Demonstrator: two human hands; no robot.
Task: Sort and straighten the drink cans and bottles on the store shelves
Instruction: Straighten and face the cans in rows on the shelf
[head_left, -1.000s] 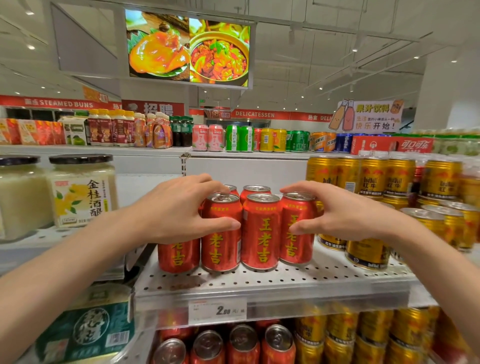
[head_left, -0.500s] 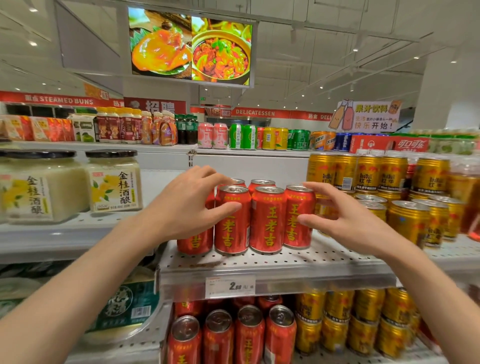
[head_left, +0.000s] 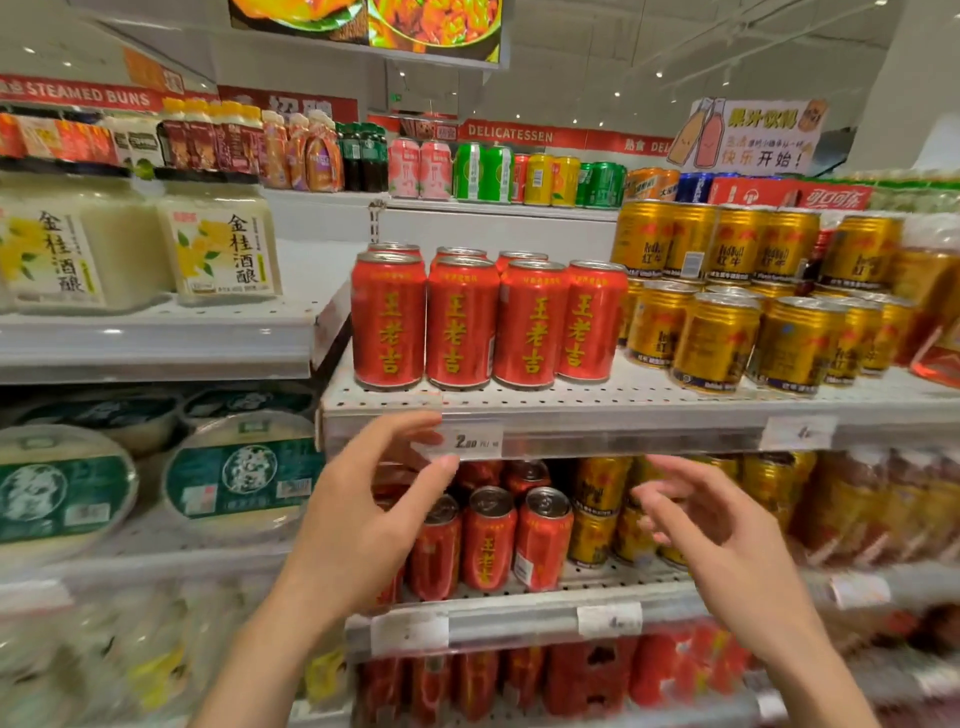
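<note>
Store shelving fills view. Perforated upper shelf carries red cans: front row of four upright, labels facing out, touching side by side, more red cans in a row behind. Just right of them on the same shelf, gold cans, stacked two tiers at the back, front ones slightly tilted and uneven. Left section, separate shelf: two big jars with white contents and yellow-flower labels, upright, side by side. Below those, round green-lidded tubs, blurred.

Top shelf at the back holds a mixed line of bottles and cans, pink, green, yellow, orange, blue.

Lower shelf: more red cans, front ones upright, one at right tilted slightly; gold cans to their right, partly hidden.

Left hand in front of the lower shelf, below the upper shelf's edge, fingers spread apart, holding nothing; fingertips near the price tag on the upper shelf rail, contact unclear. Right hand level with it, in front of lower gold cans, fingers apart and curled loosely, empty, motion-blurred. Both hands well clear of the upper red cans.
</note>
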